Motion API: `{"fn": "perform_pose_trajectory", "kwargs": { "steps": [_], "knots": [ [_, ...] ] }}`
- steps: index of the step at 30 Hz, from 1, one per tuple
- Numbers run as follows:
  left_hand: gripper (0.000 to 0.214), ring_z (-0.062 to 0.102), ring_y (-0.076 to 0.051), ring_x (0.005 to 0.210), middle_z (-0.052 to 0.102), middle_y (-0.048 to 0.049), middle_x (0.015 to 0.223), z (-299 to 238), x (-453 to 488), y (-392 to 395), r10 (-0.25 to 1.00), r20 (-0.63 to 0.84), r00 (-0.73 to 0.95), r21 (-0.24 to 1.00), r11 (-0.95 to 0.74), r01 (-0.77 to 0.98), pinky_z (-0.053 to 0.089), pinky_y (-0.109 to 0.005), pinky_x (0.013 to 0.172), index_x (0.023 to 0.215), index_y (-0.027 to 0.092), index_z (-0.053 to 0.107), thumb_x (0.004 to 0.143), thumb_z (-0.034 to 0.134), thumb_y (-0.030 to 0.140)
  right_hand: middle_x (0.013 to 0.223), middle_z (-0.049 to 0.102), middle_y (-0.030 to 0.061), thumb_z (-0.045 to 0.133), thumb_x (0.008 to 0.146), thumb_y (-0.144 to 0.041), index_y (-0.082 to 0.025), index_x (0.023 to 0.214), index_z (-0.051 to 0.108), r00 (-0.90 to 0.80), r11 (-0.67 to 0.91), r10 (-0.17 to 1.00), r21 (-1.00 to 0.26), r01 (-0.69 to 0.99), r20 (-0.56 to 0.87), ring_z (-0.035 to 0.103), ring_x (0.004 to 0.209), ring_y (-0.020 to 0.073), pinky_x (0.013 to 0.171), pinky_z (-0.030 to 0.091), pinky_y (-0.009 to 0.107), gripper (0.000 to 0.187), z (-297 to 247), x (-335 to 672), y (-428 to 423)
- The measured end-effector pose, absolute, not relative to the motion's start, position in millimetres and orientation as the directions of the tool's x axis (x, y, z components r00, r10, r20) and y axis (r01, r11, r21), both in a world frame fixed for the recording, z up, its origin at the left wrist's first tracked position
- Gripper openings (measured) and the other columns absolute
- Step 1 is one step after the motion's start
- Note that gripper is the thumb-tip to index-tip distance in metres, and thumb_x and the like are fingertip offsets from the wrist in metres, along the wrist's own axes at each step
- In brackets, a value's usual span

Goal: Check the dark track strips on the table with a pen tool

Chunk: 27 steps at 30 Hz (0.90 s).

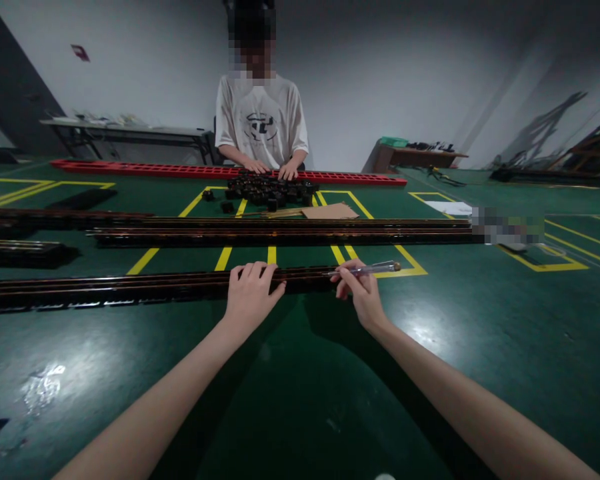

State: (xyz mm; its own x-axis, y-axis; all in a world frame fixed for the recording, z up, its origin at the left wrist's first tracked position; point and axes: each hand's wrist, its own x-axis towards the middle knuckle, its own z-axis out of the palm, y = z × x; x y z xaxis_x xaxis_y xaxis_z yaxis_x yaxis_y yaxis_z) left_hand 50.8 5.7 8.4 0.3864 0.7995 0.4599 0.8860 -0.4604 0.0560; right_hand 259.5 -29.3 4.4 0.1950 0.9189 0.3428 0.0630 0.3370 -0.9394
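A long, dark glossy rail (pixel 130 288) with thin copper-coloured lines along it lies crosswise in front of me, running out of view at the left. My left hand (pixel 253 288) grips it near its right part, fingers over the far side and thumb on the near side. Close to the rail's right end, my right hand (pixel 361 290) holds a slim screwdriver (pixel 383 268) with a clear handle. Its tip points left and meets the rail's end, though the exact contact is too small to make out.
Beyond lie more dark rails (pixel 290 232), brown cardboard (pixel 331 211) and a pile of small black parts (pixel 270 190). Across the green table (pixel 480 333), a person (pixel 263 120) has both hands at the pile, beside a long red slotted rail (pixel 145 170). White paper (pixel 449 208) lies right.
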Motion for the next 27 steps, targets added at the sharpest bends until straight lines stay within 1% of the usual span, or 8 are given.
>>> {"fn": "perform_pose_trajectory", "kwargs": {
  "steps": [9,16,20,27],
  "knots": [
    [0.035,0.057,-0.027,0.101,0.064,-0.0131,0.108,8.3,52.5,4.2,0.802,0.465,0.374,0.082,-0.460,0.884,0.038,-0.048,0.092,0.107,0.014,0.060,0.088,0.040,0.035,0.067,0.061,-0.0024,0.057,0.081,-0.036,-0.020,0.079,0.054,0.220,0.317,0.920,-0.946,0.071,0.325,0.053,0.045,0.0072,0.039,0.037,0.018,0.017,5.1,258.0,-28.7],
    [0.037,0.056,-0.027,0.103,0.064,-0.0130,0.110,7.1,50.9,4.7,0.801,0.464,0.379,0.092,-0.469,0.878,0.038,-0.048,0.093,0.111,0.014,0.059,0.089,0.039,0.037,0.068,0.061,-0.0011,0.059,0.079,-0.041,-0.019,0.079,0.054,0.207,0.340,0.909,-0.931,0.133,0.361,0.052,0.045,0.0077,0.038,0.038,0.019,0.022,7.3,257.7,-29.6],
    [0.038,0.056,-0.027,0.103,0.063,-0.0130,0.110,5.7,51.5,4.1,0.795,0.470,0.382,0.082,-0.471,0.878,0.037,-0.048,0.093,0.112,0.013,0.059,0.089,0.038,0.036,0.066,0.061,-0.0012,0.057,0.080,-0.043,-0.019,0.078,0.054,0.228,0.337,0.901,-0.926,0.168,0.369,0.052,0.043,0.0071,0.037,0.037,0.018,0.025,6.3,257.4,-28.5],
    [0.035,0.055,-0.027,0.104,0.063,-0.0127,0.112,5.4,55.8,0.7,0.786,0.495,0.369,0.067,-0.459,0.886,0.034,-0.049,0.095,0.114,0.015,0.057,0.088,0.038,0.028,0.065,0.062,-0.0012,0.055,0.081,-0.047,-0.018,0.079,0.054,0.263,0.328,0.889,-0.922,0.204,0.375,0.053,0.042,0.0070,0.037,0.039,0.017,0.029,5.1,256.8,-28.4]
  ]
}}
